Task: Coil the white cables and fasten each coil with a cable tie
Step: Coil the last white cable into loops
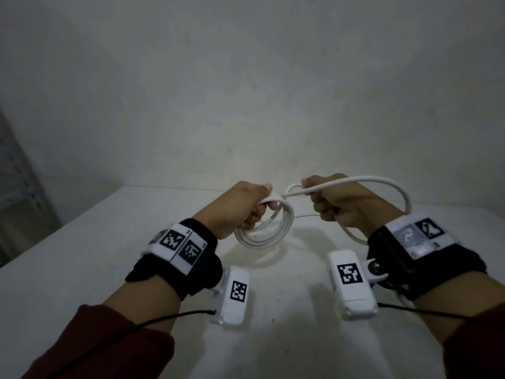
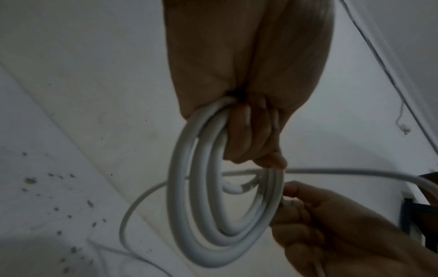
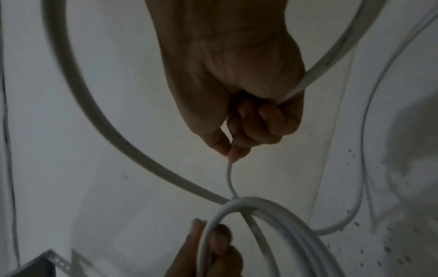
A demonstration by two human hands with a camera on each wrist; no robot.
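Observation:
Above the white table [image 1: 109,242], my left hand [image 1: 259,206] grips a coil of white cable [image 1: 269,233] by its top, and the loops hang below the fist. The left wrist view shows the left hand [image 2: 251,135] with fingers curled round the coil [image 2: 189,206]. My right hand [image 1: 322,198] is fisted round the cable's free length, which arcs out to the right as a wide loop [image 1: 405,198]. In the right wrist view the right hand [image 3: 246,127] also pinches a thin strand [image 3: 229,174] that runs down to the coil [image 3: 272,215]. No cable tie is visible.
A metal shelf rack [image 1: 16,187] stands at the far left beside the table. A bare wall rises behind the table's far edge. A thin white cable [image 2: 132,215] lies on the speckled tabletop under the hands.

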